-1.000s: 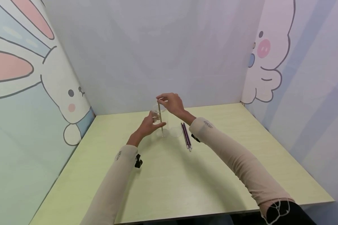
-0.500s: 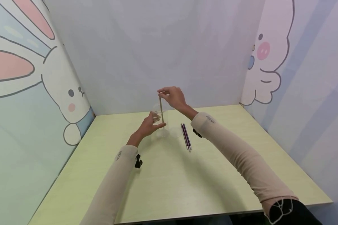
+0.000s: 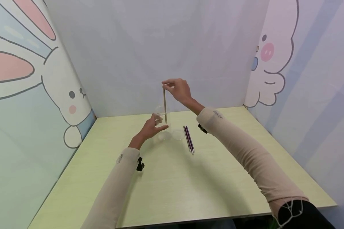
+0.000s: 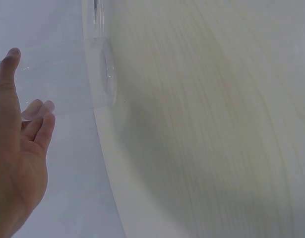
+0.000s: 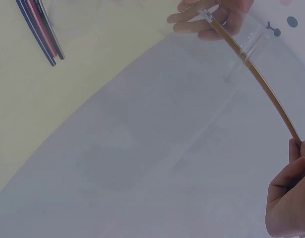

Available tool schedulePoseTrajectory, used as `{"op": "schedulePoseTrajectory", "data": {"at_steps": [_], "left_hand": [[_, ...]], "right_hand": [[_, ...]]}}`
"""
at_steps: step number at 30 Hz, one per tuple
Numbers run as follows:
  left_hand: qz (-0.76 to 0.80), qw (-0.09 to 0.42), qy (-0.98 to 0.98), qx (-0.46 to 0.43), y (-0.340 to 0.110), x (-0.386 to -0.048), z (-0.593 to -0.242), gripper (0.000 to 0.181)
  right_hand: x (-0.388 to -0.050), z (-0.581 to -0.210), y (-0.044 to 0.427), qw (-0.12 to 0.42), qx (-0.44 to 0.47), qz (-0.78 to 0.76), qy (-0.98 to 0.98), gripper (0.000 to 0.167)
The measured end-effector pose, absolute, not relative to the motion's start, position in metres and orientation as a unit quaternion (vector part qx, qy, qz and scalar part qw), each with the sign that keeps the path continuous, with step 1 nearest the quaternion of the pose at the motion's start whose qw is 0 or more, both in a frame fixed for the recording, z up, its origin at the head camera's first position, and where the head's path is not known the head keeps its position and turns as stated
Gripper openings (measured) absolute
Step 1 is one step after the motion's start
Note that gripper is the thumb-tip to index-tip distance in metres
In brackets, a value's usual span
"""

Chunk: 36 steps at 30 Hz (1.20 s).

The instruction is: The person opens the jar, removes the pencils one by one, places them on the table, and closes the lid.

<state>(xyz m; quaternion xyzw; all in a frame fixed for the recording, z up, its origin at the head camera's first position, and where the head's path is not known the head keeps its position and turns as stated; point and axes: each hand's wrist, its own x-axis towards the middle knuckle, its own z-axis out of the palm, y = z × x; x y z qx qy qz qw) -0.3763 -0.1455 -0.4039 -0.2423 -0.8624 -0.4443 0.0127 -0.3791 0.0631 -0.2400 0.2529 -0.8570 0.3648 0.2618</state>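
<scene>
A clear plastic cylinder (image 4: 65,77) stands upright on the table, my left hand (image 3: 150,128) gripping its side with the thumb and fingers around it. Above its open top, my right hand (image 3: 180,90) pinches the upper end of a wood-coloured pencil (image 3: 165,103) between thumb and fingertips. The pencil hangs nearly upright, its lower part inside the cylinder and off the bottom. In the right wrist view that lower end shows a pale metal band and eraser, seen through the plastic in front of the left fingers.
Right of the cylinder, a clear round lid (image 3: 178,134) lies flat on the pale table (image 3: 166,184). Several dark striped pencils (image 3: 189,140) lie side by side just beyond it. A grey wall (image 3: 126,63) rises behind the table, with printed walls at both sides.
My right hand has risen with the pencil, drawing it upward so that more of it stands above the cylinder's rim. The left hand keeps its place on the cylinder.
</scene>
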Motion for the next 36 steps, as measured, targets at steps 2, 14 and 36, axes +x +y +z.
{"op": "schedulePoseTrajectory", "data": {"at_steps": [2, 14, 36], "left_hand": [[-0.445, 0.014, -0.861, -0.244, -0.146, -0.376, -0.403, 0.07], [-0.433, 0.021, -0.869, -0.239, -0.146, -0.374, -0.404, 0.068], [-0.427, 0.019, -0.87, -0.244, -0.146, -0.372, -0.402, 0.069]], "right_hand": [[-0.379, -0.237, 0.064, 0.264, 0.252, 0.366, -0.856, 0.028], [-0.374, -0.217, 0.067, 0.284, 0.254, 0.372, -0.847, 0.026], [-0.374, -0.188, 0.084, 0.329, 0.242, 0.385, -0.828, 0.024]]}}
